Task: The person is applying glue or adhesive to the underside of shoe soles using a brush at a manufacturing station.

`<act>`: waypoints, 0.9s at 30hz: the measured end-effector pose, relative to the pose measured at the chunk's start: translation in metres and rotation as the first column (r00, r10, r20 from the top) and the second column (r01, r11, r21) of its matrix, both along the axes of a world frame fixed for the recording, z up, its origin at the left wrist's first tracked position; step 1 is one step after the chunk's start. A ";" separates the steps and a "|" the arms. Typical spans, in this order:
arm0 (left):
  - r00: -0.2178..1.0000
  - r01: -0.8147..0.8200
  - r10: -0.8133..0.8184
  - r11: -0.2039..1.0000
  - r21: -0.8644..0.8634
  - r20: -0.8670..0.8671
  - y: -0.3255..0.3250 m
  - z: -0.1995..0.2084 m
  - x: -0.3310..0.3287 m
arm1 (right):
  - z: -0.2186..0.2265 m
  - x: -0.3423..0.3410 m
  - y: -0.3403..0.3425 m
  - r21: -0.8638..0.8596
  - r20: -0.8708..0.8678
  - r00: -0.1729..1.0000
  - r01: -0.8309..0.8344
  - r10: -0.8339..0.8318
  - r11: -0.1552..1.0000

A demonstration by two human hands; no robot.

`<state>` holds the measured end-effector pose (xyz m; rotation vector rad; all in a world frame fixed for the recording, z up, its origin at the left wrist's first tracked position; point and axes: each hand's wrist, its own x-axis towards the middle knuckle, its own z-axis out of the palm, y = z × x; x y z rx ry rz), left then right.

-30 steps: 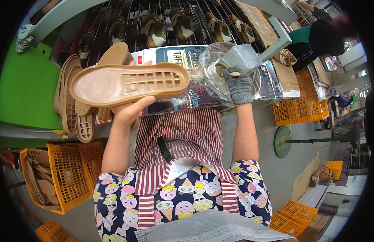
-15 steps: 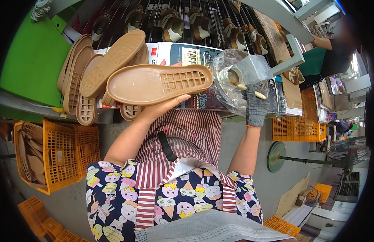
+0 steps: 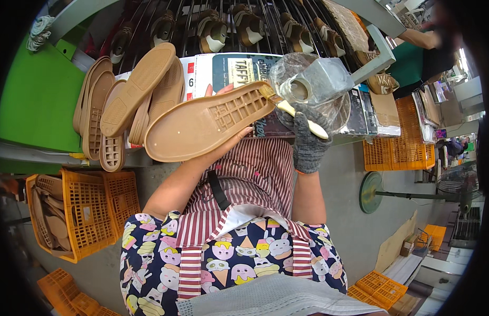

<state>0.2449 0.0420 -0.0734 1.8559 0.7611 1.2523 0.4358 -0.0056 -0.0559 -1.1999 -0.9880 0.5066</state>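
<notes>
A tan shoe sole (image 3: 189, 131), with a grid of hollows at its heel end, lies tilted across my bare left hand (image 3: 231, 141). My thumb is at its near edge and fingertips show past its far edge. My right hand (image 3: 309, 145), in a dark grey knit glove, is closed around a brush (image 3: 286, 108) with a cream handle. Its bristles meet the inside rim of the sole's heel end. Just beyond the brush, a translucent plastic container (image 3: 329, 78) lies tipped with its round mouth toward me, on crumpled clear plastic. More tan soles (image 3: 136, 97) are piled left of the held one.
Shoes (image 3: 212, 32) stand in a row on a rack of dark rods behind the printed cardboard (image 3: 201, 73). A green panel (image 3: 36, 100) borders the left. Orange crates (image 3: 86, 210), one holding soles, are below left. At far right is another person (image 3: 413, 68).
The brush has left the container's mouth and come left to the sole's heel end. The sole has tilted, its heel end now higher in view.
</notes>
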 end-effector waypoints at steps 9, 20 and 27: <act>0.951 -0.054 0.099 0.986 0.158 -0.294 -0.007 0.005 0.001 | 0.001 -0.028 -0.001 0.036 0.260 0.965 -0.051 0.040 0.998; 0.919 0.280 -0.124 0.874 -0.397 0.375 -0.002 -0.031 0.010 | 0.013 -0.058 -0.007 0.123 0.581 0.807 -0.219 0.108 0.968; 0.448 0.664 0.019 0.663 -0.347 0.894 -0.003 -0.031 0.016 | 0.028 -0.087 -0.012 0.113 0.598 0.770 -0.354 0.221 0.929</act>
